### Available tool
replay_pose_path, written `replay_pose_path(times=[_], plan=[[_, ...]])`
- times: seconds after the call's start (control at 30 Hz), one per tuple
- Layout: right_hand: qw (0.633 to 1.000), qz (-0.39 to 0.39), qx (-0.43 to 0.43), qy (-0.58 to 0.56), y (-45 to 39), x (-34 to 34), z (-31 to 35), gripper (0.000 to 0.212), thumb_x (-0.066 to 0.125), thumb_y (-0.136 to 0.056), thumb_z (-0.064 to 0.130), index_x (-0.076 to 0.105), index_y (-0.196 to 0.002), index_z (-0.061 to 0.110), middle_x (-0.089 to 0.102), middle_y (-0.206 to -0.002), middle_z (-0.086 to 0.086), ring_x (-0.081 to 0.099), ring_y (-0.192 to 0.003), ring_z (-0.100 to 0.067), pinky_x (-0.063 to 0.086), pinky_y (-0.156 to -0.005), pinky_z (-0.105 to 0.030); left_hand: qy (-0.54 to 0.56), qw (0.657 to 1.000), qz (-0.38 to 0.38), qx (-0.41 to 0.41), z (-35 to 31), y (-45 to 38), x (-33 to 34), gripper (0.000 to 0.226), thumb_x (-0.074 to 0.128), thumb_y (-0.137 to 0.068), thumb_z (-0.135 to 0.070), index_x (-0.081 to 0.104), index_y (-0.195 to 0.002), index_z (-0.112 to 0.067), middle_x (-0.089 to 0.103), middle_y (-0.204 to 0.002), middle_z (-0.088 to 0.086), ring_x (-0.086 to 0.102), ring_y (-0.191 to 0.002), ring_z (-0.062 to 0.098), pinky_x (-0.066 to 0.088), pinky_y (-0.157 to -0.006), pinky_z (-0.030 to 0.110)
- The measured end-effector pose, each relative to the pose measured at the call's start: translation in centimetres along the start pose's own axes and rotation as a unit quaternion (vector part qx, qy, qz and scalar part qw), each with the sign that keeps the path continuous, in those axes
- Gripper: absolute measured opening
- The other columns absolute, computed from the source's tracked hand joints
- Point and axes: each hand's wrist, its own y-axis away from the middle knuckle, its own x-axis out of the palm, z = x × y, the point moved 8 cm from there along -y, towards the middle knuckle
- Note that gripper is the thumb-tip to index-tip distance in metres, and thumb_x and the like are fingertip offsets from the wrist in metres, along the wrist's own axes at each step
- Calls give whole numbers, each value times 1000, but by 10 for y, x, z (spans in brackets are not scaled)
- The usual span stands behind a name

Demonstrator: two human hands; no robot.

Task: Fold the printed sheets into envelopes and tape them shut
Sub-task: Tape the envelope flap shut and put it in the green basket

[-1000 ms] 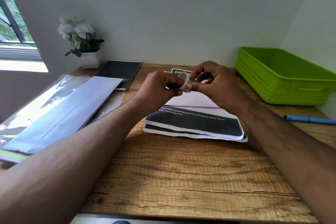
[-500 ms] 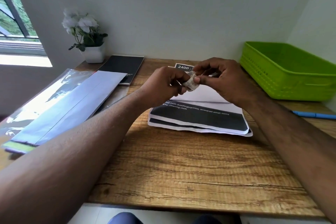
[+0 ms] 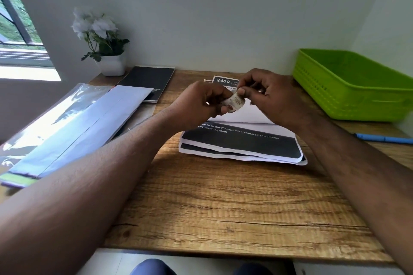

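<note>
A small white roll of tape (image 3: pixel 235 102) with printed lettering is held above the desk between both hands. My left hand (image 3: pixel 197 103) grips the roll from the left with curled fingers. My right hand (image 3: pixel 269 96) pinches the roll's upper right edge with thumb and forefinger. Under the hands lie the folded printed sheets (image 3: pixel 242 144), white with black bands and white text, stacked on the wooden desk (image 3: pixel 223 203). Another printed sheet (image 3: pixel 222 80) marked 2400 shows behind my hands.
A green plastic basket (image 3: pixel 355 87) stands at the right rear. A blue pen (image 3: pixel 383 138) lies at the right edge. Plastic sleeves with paper (image 3: pixel 67 125) cover the left side, a black notebook (image 3: pixel 148 80) and a white potted flower (image 3: pixel 105 44) sit behind them.
Both hands stay on the tape roll and have turned it slightly. The camera view has tilted down a little, so the desk's front edge shows.
</note>
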Motion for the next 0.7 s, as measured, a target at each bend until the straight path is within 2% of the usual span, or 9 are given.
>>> replay_pose_path(times=[0.13,0.23,0.37,0.43,0.5,0.6,0.7], plan=[[1000,10,-17,22,0,1,2,8,58,-92,12,58,-89,19,55,-77,18,54,-73,-4,56,-72,-39,37,999,7,-8,1,1,0,19,69,-85,-2,69,-103,-7,71,-92,14,66,-81,27,57,-70,36],[999,8,-28,34,0,1,4,5,56,-93,12,57,-91,16,54,-80,18,54,-75,-8,55,-72,-40,65,998,9,-18,1,1,-1,21,66,-86,1,68,-105,-9,70,-93,13,67,-82,27,57,-71,37],[998,13,-36,58,2,1,6,3,57,-94,12,59,-95,12,57,-82,6,58,-78,-17,51,-71,-29,115,992,15,-39,5,2,1,23,63,-87,5,67,-104,-10,69,-95,12,65,-80,19,58,-71,33],[998,23,-32,58,2,1,6,3,56,-94,13,58,-95,15,58,-84,6,58,-78,-15,52,-71,-30,138,989,12,-45,7,1,1,21,63,-88,4,67,-104,-9,70,-96,14,65,-81,19,58,-73,31],[997,27,-32,59,3,1,6,5,56,-94,12,57,-94,17,58,-81,8,57,-76,-13,48,-70,-23,157,986,11,-54,10,0,0,20,62,-88,3,67,-105,-7,69,-98,16,66,-83,22,60,-75,31],[997,24,-34,65,4,1,9,7,57,-93,11,57,-93,19,55,-78,19,55,-72,0,38,-60,-6,163,985,15,-58,12,-1,0,18,62,-88,1,68,-103,-8,69,-101,15,67,-87,24,59,-76,30],[999,18,-25,43,5,-2,9,7,59,-93,12,60,-95,19,55,-78,23,55,-70,13,36,-59,-1,164,985,10,-54,12,-1,-1,17,63,-89,-1,69,-103,-8,69,-100,16,67,-88,26,60,-77,33]])
